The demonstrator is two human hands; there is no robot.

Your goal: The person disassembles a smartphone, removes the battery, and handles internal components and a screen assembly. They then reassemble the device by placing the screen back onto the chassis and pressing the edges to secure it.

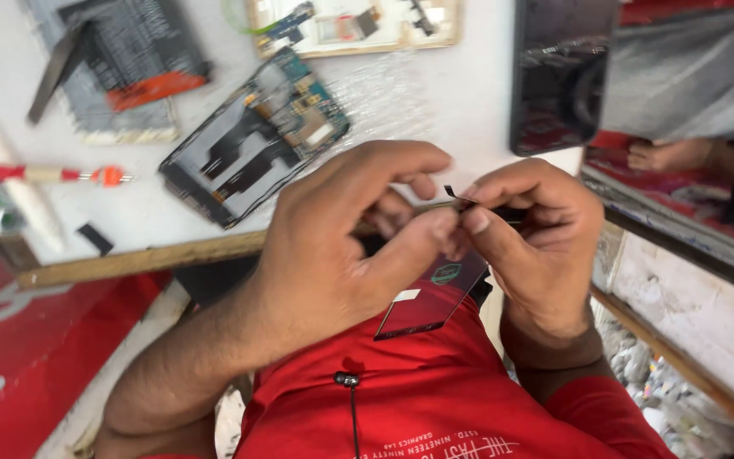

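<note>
Just above the lap, in front of a red shirt [435,399], both hands meet over a thin dark screen panel [431,302] that hangs tilted between them. The left hand [333,246] curls over it, thumb and forefinger pressed together near the panel's upper edge. The right hand [537,238] pinches a narrow black flex ribbon [454,196] between its thumb and forefinger, the ribbon's tip standing just above the nails; the other fingers are folded in. By the look of it the step in hand is fine work on that ribbon at the panel's top edge, freeing or folding it. The next move seems to call for a light, steady grip, since the ribbon looks easy to crease. On the white bench [435,102] beyond lie an opened phone frame with its circuit board [252,136], a red-handled screwdriver [40,174] and a dark phone [561,72], all well apart from the hands
</note>
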